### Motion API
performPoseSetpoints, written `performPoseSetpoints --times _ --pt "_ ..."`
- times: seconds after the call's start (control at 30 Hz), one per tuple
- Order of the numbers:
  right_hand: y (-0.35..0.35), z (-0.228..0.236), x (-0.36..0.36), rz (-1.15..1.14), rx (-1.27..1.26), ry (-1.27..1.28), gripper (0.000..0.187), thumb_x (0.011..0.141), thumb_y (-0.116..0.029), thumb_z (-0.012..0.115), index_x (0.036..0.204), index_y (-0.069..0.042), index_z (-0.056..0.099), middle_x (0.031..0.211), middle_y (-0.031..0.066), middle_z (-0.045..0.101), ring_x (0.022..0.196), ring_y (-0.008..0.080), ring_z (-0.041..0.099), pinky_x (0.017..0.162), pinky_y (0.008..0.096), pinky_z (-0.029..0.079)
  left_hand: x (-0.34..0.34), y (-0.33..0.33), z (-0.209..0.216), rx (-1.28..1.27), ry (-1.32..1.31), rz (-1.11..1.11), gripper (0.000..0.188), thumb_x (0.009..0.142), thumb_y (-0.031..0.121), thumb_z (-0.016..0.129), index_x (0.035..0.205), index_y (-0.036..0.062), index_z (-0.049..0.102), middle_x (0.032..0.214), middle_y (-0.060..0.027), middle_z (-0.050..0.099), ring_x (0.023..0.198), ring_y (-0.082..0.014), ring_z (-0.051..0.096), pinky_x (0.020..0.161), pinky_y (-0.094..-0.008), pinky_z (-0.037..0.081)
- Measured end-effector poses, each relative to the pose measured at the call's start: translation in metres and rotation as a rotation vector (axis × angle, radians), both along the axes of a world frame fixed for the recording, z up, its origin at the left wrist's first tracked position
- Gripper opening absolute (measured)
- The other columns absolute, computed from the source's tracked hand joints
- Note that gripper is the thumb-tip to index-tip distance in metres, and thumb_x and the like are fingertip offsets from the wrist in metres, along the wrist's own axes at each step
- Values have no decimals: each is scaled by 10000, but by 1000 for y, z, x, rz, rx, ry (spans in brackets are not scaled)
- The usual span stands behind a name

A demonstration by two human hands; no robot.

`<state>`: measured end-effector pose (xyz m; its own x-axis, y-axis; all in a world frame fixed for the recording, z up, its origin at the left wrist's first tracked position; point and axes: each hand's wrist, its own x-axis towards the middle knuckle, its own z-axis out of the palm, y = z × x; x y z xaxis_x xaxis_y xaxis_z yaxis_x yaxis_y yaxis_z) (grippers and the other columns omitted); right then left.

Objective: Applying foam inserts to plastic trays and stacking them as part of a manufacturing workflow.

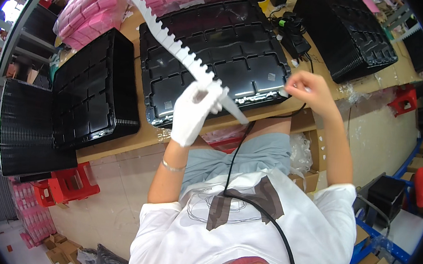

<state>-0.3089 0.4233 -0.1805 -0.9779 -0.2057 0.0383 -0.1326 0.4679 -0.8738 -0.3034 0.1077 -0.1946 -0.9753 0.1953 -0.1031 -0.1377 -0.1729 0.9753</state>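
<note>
The left hand (191,114), wearing a white fabric glove, is gripping a long, pale grey-white strip (174,49) with square notches along one edge. The gloved fingers are closing around the strip near its lower end, leaving a short, plain tail protruding toward the person's lap.

The strip is crossing above the left part of a large, glossy black plastic tray (247,49) with moulded compartments. Its long axis is running diagonally, from the far left down to the near right, and its notches are facing the far right. Whether the strip is touching the tray cannot be told from this view.

The bare right hand (311,91) is hovering beside the near right corner of the tray, well apart from the strip. The strip's held end is lying to the left of the right fingers; the left hand is the nearer one. The right fingers are curling inward with the thumb close to them; whether they are pinching anything cannot be told.

The tray is resting on a brown cardboard-covered table (142,132). A stack of black plastic trays (86,87) is standing to its left.
</note>
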Motion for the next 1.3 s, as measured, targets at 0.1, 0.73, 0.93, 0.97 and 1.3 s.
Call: performPoseSetpoints --times 0.1,0.73,0.93,0.97,1.3 --pt "41 -15 57 -17 -288 -187 98 839 -85 718 833 -57 625 651 -77 508 612 9 455 571 194 368 36 -12 1 -192 35 10 264 909 101 696 1141 -15 649 928 -45 700 705 -59 594 633 -201 485" --pt "110 -90 125 -1041 435 551 84 915 -112 679 924 -29 677 839 80 679 716 191 633 659 308 510 62 -111 21 -1149 568 -66 308 872 222 729 1098 18 686 877 -111 702 724 -185 662 709 -289 531" --pt "-35 65 -89 -214 177 1110 167 847 5 701 1008 -41 710 937 97 708 830 219 689 728 281 534 -48 -98 59 -857 418 468 199 937 216 627 1001 43 702 868 -127 697 732 -218 671 691 -311 516" --pt "-66 81 -123 -106 211 1158 184 845 -42 704 1027 -71 704 933 81 703 839 247 681 725 303 540 -67 -98 57 -876 454 453 219 938 249 619 996 56 704 867 -131 695 750 -245 675 700 -327 519" --pt "-144 71 -365 53 616 1311 235 839 -209 681 1014 -55 656 928 97 653 916 312 636 822 411 516 -175 -53 51 -990 584 328 279 925 294 633 1011 42 718 830 -77 730 731 -147 698 712 -266 527"
